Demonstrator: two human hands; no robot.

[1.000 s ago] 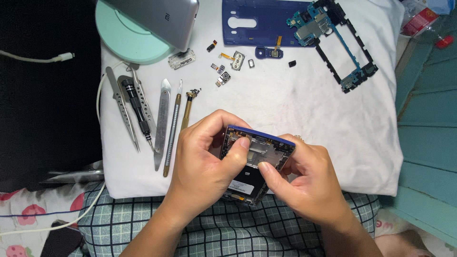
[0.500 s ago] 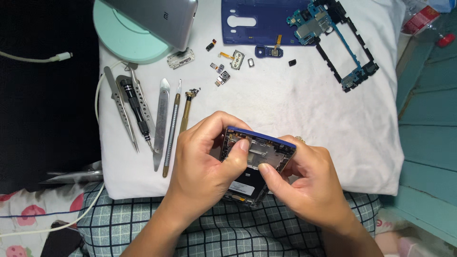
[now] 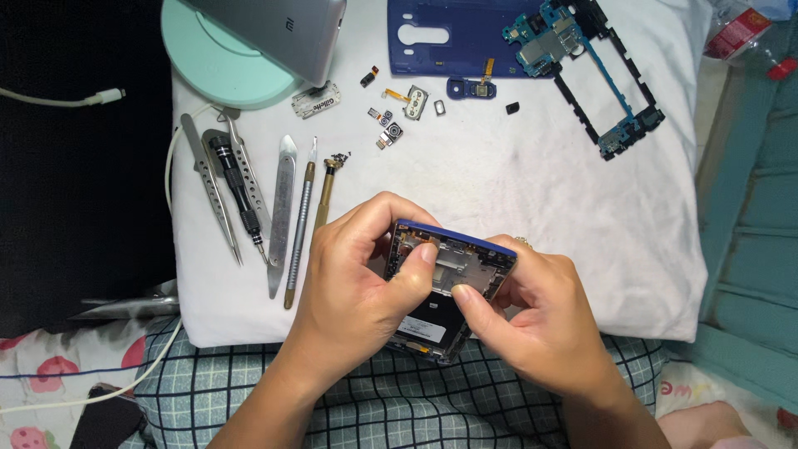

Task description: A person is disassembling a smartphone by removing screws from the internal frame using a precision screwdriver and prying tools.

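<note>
Both hands, left hand (image 3: 349, 283) and right hand (image 3: 540, 324), are clamping an opened blue phone (image 3: 445, 278) between them, thumbs pressing inside, just above the near edge of a white cloth (image 3: 532, 199). Metal tools (image 3: 258, 204) are lying to the left, a blue back cover (image 3: 449, 37) and circuit frame (image 3: 598, 79) beyond; checked fabric (image 3: 391, 407) is showing below.

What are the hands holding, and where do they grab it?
Both hold an opened phone with a blue edge. The left hand grips its left side, thumb on the inner parts. The right hand grips its right side, fingertip pressing inside.
</note>
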